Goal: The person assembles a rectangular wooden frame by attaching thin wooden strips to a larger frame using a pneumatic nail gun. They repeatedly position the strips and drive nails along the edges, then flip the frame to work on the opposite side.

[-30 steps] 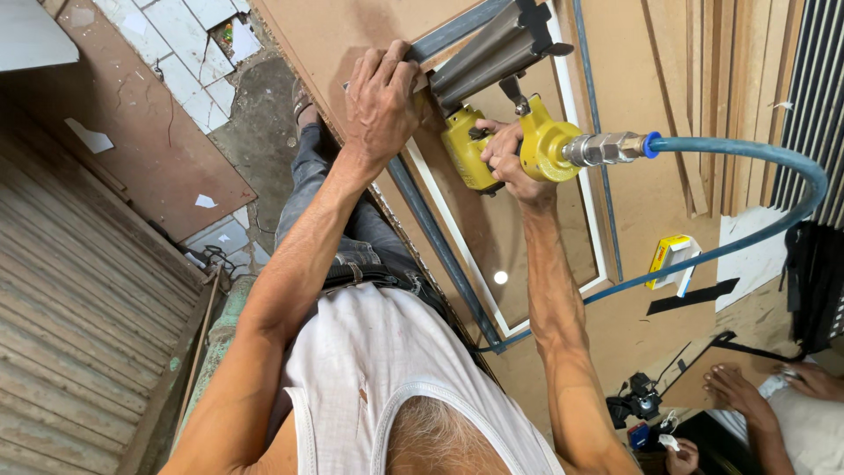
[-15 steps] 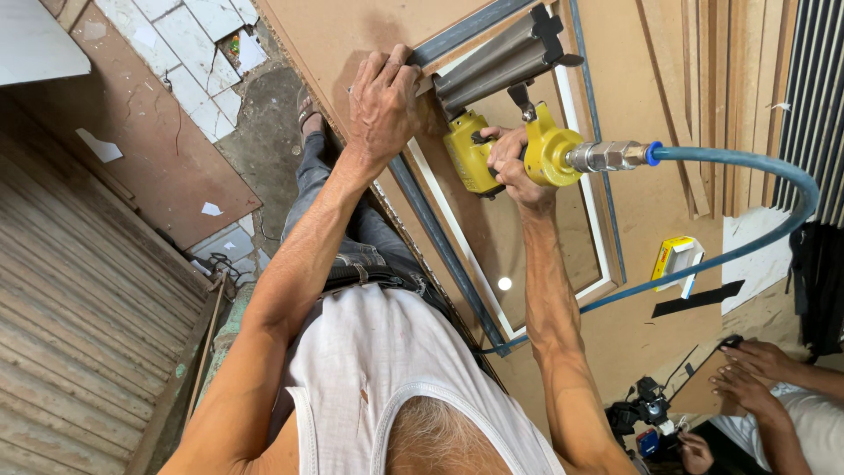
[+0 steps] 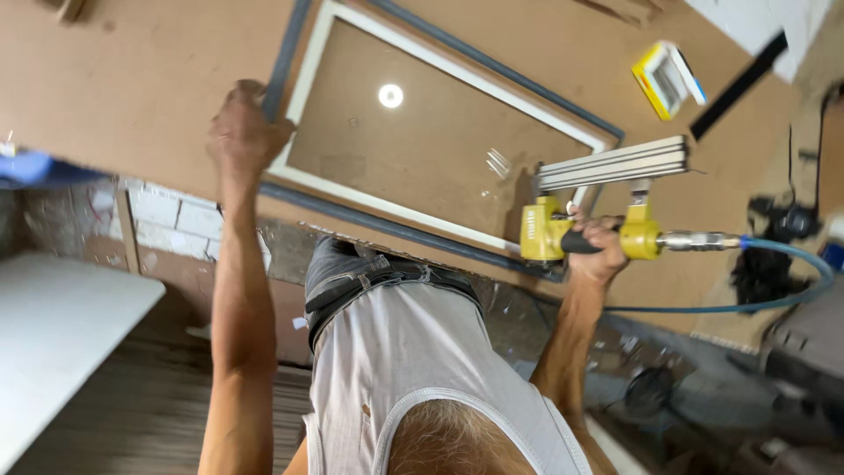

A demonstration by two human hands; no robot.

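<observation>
Two hands: both yours, arms stretched forward over the brown board surface [image 3: 132, 97].
Right hand [image 3: 600, 246]: fingers wrapped tight round the black grip of the yellow nail gun [image 3: 587, 230], nose near the frame's corner.
Left hand [image 3: 243, 134]: fingers spread, pressing the white frame [image 3: 309, 70] at its far corner.
Around: blue air hose [image 3: 774, 299] trails right; yellow box [image 3: 668, 79] lies beyond.
Change: your left hand has left the gun's magazine.
</observation>
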